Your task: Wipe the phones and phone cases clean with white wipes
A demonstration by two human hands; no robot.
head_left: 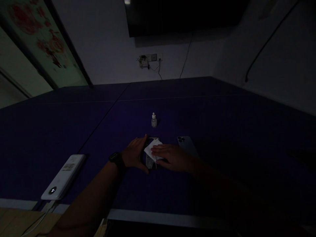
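Note:
A clear phone case (149, 163) lies flat on the dark blue table, partly covered by a white tissue (153, 147). My left hand (135, 154), with a black watch at its wrist, grips the case from the left, fingers at its far corner and thumb at its near one. Across the tissue, my right hand (174, 157) presses down with its fingers laid flat, holding it against the case. Just right of that hand lies a bluish phone (187, 144), camera side up, partly hidden by the hand. A small dropper bottle (154, 121) with a white cap stands upright beyond the case.
At the left, a white power bank (64, 177) with a lit display lies near the table's front edge, with a white cable (48, 212) plugged in. The table (98, 184) reaches the wall, where sockets (150, 59) sit below a dark screen (182, 16). The room is dim.

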